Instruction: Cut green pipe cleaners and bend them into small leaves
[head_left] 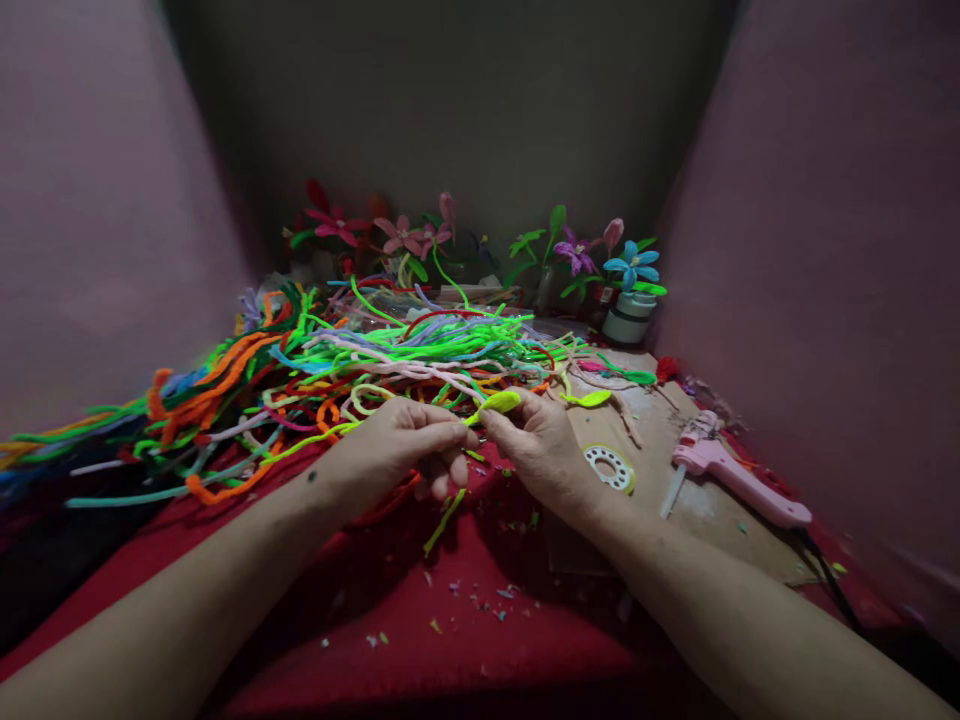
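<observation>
Between my two hands is a yellow-green pipe cleaner leaf (501,402), its rounded end pointing up to the right. My right hand (536,440) pinches the leaf near its base, thumb on top. The fingers of my left hand (420,440) are closed on the leaf's thin stem end. A yellow-green strand (445,524) hangs below my left hand; whether it joins the leaf is hidden by the fingers. Just beyond my hands lies a large heap of pipe cleaners (450,345) in green, orange, pink and other colours.
A pink glue gun (739,475) lies on a cardboard sheet (637,540) at right, near a white ring with holes (609,468) and another yellow-green leaf (590,399). Pipe cleaner flowers (631,265) stand at the back. Scraps litter the red cloth (405,640). Walls rise on both sides.
</observation>
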